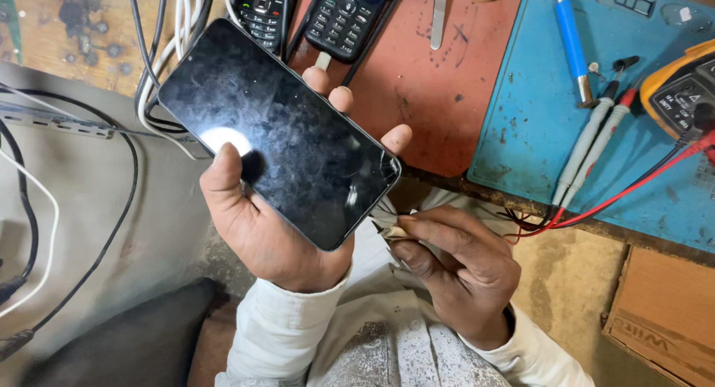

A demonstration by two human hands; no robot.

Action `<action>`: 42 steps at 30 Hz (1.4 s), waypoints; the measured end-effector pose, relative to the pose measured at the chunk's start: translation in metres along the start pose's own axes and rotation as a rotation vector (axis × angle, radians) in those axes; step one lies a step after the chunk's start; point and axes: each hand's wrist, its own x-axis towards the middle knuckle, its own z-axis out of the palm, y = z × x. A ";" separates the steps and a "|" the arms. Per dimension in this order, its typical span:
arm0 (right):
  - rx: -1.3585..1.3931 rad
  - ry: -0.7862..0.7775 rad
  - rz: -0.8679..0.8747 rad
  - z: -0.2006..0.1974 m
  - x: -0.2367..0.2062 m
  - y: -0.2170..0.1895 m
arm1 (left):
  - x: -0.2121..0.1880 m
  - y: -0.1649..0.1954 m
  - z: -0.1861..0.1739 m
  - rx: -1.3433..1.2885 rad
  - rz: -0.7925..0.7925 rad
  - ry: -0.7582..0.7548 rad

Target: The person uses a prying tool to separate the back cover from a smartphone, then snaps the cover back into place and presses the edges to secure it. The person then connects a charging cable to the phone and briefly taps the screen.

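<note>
**A:** Closest to my camera are the two white sleeves, and just past them the hands. What's the left hand doing?

**B:** From my seat, it's wrapped round the phone: thumb pressed on the near edge of the dark glass, fingertips curling over the far edge. The phone is tilted, screen up and off, smudged, with a lamp glare beside the thumb. It's held above the near edge of the bench.

**A:** And the right hand?

**B:** Just below the phone's lower corner. Its fingers are pressed together, pinching something small and pale at the tips; I can't tell what it is.

**A:** Beyond the phone?

**B:** Two keypad phones lie past its top end, with black and white cables running to the left of it. To the right of the phone there's a blue mat carrying a blue-handled tool, grey probes and a yellow meter with red and black leads. A cardboard box sits below the mat.
</note>
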 end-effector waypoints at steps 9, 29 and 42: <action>-0.005 0.008 -0.094 -0.003 0.008 -0.014 | -0.008 -0.004 0.004 -0.039 0.010 0.006; -0.213 -0.054 -0.150 -0.007 0.013 -0.034 | -0.023 -0.004 0.001 0.106 0.129 -0.077; 0.011 -0.129 0.139 -0.006 0.011 -0.031 | -0.015 -0.002 0.003 -0.046 0.127 0.017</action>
